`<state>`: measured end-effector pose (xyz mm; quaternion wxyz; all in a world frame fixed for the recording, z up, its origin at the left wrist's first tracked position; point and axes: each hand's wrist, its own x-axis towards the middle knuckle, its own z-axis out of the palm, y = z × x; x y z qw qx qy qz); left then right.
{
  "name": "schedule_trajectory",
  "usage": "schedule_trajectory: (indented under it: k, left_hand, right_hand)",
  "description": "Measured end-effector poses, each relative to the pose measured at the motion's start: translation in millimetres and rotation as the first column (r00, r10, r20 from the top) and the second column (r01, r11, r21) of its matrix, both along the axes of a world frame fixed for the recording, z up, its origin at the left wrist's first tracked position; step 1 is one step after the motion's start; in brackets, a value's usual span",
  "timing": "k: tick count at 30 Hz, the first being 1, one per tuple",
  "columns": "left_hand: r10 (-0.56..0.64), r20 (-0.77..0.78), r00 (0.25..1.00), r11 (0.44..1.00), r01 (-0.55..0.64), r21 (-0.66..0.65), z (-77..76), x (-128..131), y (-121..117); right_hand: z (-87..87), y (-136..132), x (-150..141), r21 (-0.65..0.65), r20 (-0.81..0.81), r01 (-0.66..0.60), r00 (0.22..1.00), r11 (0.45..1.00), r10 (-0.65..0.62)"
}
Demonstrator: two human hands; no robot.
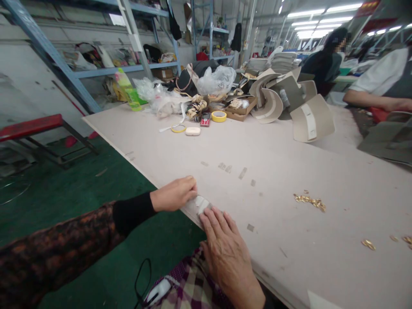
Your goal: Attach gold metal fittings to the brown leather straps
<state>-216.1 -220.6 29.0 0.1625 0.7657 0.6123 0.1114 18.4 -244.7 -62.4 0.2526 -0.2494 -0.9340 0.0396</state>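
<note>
My right hand (227, 253) lies flat near the table's front edge, its fingers stretched out together. Under its fingertips is a small greyish-white strip or patch (202, 203), partly covered, so I cannot tell its exact kind. Just to the left, my left hand (177, 193) is closed at the table's edge, fingers curled and pinched close to the patch's far end. Whatever it grips, if anything, is hidden behind the fingers. Small gold-coloured metal pieces (310, 201) lie in a loose pile on the table (277, 227), right of both hands.
At the table's back are yellow tape (219, 116), a white oval case (192, 131), a red-and-black phone (205, 119), plastic bags (217, 80) and curved board pieces (312, 120). A red stool (32, 127) stands left. A co-worker's arm (370, 99) is at the right.
</note>
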Motion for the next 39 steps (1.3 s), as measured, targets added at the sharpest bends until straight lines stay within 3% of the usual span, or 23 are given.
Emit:
schedule_trajectory:
  k: [5,9,12,15,18,27,34,39]
  left_hand:
    - [-0.011,0.017,1.000,0.996,0.012,-0.086,14.1,-22,20]
    - [-0.103,0.000,0.995,0.995,0.103,0.004,14.1,-7,0]
    - [-0.190,-0.194,0.962,0.956,0.227,0.185,2.8,10,-19]
    - [-0.142,-0.428,0.893,0.905,0.292,0.310,-12.3,17,-26]
    - [-0.105,-0.536,0.838,0.878,0.331,0.345,-21.1,16,-25]
    - [-0.121,-0.614,0.780,0.850,0.401,0.342,-15.9,13,-20]
    - [-0.319,-0.665,0.675,0.842,0.524,0.129,-6.2,18,-6]
    - [-0.366,-0.599,0.712,0.854,0.513,0.088,-0.3,15,-2]
  right_hand:
    - [1.0,1,-2,-0.010,0.011,0.006,1.000,1.000,-0.005]
    - [-1.2,1,-4,-0.004,0.011,0.005,1.000,1.000,-0.005]
    - [-2.6,1,-5,0.011,0.003,0.014,1.000,1.000,-0.014]
    - [-3.0,1,-5,0.015,0.009,0.019,1.000,1.000,-0.019]
    - [-2.8,1,-5,0.018,0.014,0.021,1.000,1.000,-0.021]
    - [-3.2,0,-4,0.001,0.020,0.026,0.999,1.000,-0.026]
    - [-3.7,2,-6,-0.006,0.017,0.025,1.000,1.000,-0.025]
    - [-4.8,1,-6,-0.009,0.001,0.034,0.999,0.999,-0.034]
